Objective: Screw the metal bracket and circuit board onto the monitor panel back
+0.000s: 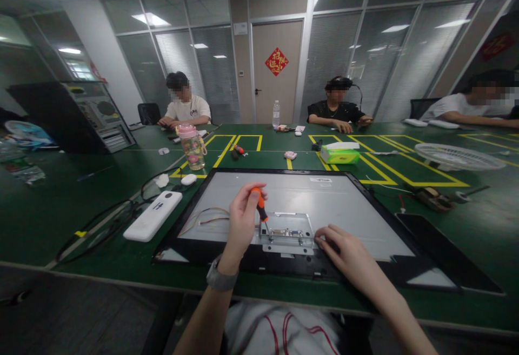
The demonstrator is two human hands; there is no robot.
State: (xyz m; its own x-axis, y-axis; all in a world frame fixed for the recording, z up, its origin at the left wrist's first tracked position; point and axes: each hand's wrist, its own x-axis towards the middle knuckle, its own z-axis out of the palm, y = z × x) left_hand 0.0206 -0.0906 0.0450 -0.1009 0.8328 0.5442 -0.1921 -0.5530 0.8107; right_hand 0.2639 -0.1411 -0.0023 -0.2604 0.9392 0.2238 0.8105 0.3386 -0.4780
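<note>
A flat monitor point(332, 203) lies face down on the green table, its grey metal back up. My left hand point(242, 220) is closed round an orange-handled screwdriver point(259, 206), held upright with its tip on the small metal connector plate point(286, 234) near the panel's lower edge. My right hand point(343, 249) rests on the monitor just right of that plate, fingers curled and pressing down beside it. Thin wires point(205, 217) run across the back to the left of the plate.
A white oblong device point(153, 215) and black cables lie left of the monitor. A pink-lidded bottle point(192, 147), a green tissue box point(339, 154), a white fan grille point(458, 156) and a computer tower point(77, 117) stand farther off. Three people sit across the table.
</note>
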